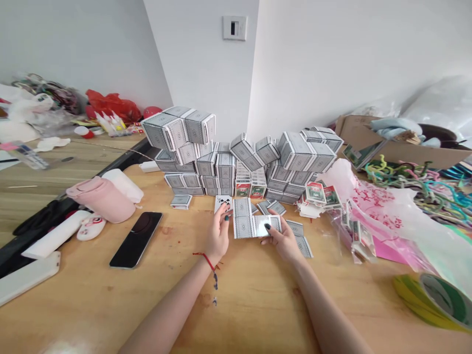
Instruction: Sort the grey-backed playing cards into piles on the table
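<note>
A broad, smooth, light-brown wooden tabletop [250, 305] is topped at the back by a stepped wall of oblong blocks [225, 167], folded from stiff, grey-patterned playing cards. At the right, a brown cardboard box [424, 158] is heaped with soft, light-blue cloth [396, 129], and a crinkled, translucent pink plastic bag [383, 196] with red print is spread in front of it. A flat, glossy, L-shaped piece of joined grey-backed cards [242, 211] is held up in front of the wall by the right hand [283, 240], its lower right end being pinched between thumb and fingers. The left hand [218, 233] is half curled just beside the piece, its fingertips placed at a white card with black spades [218, 200]; whether that card is gripped cannot be told. Small red and green card cartons [315, 192] are piled beside the wall's right end.
</note>
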The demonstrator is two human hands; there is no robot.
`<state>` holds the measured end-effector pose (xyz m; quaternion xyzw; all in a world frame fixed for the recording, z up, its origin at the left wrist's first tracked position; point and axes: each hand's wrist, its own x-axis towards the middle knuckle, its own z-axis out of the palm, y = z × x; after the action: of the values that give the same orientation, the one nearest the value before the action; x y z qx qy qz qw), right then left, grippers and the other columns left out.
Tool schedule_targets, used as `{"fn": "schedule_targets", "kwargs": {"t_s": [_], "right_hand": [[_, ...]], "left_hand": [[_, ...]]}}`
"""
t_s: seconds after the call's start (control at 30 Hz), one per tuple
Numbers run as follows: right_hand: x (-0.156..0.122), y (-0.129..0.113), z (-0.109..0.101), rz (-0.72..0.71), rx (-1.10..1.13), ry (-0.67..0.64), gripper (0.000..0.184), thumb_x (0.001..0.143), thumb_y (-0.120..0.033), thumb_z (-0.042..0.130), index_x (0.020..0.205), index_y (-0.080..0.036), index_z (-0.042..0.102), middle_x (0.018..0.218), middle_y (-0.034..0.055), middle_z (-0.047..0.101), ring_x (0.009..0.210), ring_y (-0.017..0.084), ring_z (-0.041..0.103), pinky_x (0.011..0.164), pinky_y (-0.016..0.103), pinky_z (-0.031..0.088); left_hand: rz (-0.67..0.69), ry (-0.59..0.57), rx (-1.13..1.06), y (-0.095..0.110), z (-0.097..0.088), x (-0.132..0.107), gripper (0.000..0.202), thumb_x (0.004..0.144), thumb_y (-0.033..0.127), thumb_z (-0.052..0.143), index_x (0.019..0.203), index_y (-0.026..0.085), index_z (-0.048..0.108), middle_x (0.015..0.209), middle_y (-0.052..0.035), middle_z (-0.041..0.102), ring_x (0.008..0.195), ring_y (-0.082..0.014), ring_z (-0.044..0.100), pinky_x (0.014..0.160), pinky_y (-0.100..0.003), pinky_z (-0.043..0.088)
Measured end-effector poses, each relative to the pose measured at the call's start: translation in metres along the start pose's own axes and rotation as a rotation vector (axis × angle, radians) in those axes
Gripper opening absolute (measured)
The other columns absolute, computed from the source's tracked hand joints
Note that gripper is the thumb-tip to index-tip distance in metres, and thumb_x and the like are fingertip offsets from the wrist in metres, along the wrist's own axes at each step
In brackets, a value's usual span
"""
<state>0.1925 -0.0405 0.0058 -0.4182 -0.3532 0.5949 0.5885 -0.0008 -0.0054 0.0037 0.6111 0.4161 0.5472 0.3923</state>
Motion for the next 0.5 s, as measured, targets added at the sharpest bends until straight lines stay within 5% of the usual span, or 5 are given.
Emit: {"fn": "schedule_targets", "kwargs": {"t_s": [0.13, 0.27, 0.5], "right_hand": [[0.001, 0.004, 0.001, -0.019, -0.103, 0.016, 0.043, 0.067, -0.035, 0.065, 0.104, -0.023, 0.046, 0.084, 0.0006, 0.058, 0.061, 0.014, 0.059, 0.048, 0.027, 0.052], [-0.002, 0.006, 0.009, -0.003, -0.192, -0.049, 0.035, 0.069, -0.042, 0.061, 0.092, -0.021, 0.044, 0.072, -0.0012, 0.058, 0.055, 0.013, 0.058, 0.047, 0.026, 0.051], [0.002, 0.009, 0.005, -0.015, -0.397, -0.01, 0.03, 0.073, -0.048, 0.054, 0.073, -0.021, 0.042, 0.047, -0.0051, 0.05, 0.036, 0.009, 0.045, 0.034, 0.021, 0.038]], "left_hand": [[-0.297, -0.118, -0.254, -0.002, 0.003, 0.001, 0.046, 0.081, 0.035, 0.045, 0.123, 0.021, 0.038, 0.117, -0.0098, 0.054, 0.108, -0.0237, 0.05, 0.09, -0.04, 0.04], [-0.339, -0.235, -0.34, 0.003, 0.009, 0.0, 0.056, 0.069, 0.024, 0.061, 0.12, 0.021, 0.038, 0.117, -0.0089, 0.054, 0.106, -0.0224, 0.051, 0.09, -0.039, 0.041], [-0.414, -0.184, -0.327, 0.002, 0.008, 0.002, 0.044, 0.064, 0.018, 0.063, 0.106, 0.015, 0.047, 0.108, -0.0093, 0.059, 0.095, -0.0204, 0.057, 0.085, -0.037, 0.044]]}}
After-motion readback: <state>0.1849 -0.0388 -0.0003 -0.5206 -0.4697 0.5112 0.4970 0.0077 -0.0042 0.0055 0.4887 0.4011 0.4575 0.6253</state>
